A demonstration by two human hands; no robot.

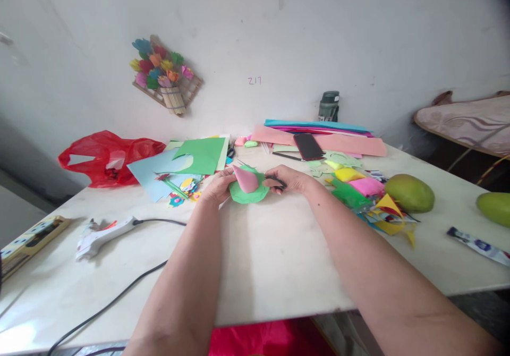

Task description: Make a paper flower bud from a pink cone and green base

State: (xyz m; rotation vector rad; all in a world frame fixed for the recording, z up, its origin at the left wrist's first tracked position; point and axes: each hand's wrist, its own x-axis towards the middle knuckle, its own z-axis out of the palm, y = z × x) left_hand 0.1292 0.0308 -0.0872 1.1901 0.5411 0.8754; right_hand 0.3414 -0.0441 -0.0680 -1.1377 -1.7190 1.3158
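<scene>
Over the middle of the table, my left hand [218,187] grips the left edge of a round green paper piece [249,195] with an uneven rim. A pink paper cone [246,179] stands on that piece, its tip leaning to the upper left. At the right edge of the green paper is my right hand [292,178], its fingers closed around the black handles of a pair of scissors [281,184]. The scissor blades are mostly hidden, so I cannot tell whether they touch the paper.
A white glue gun [105,236] lies left, its cord trailing forward, near a power strip [34,242]. Behind are a red plastic bag [109,157], green paper [205,154] and a phone [308,146]. Clay packets [364,187], paper scraps and a mango [409,193] lie right.
</scene>
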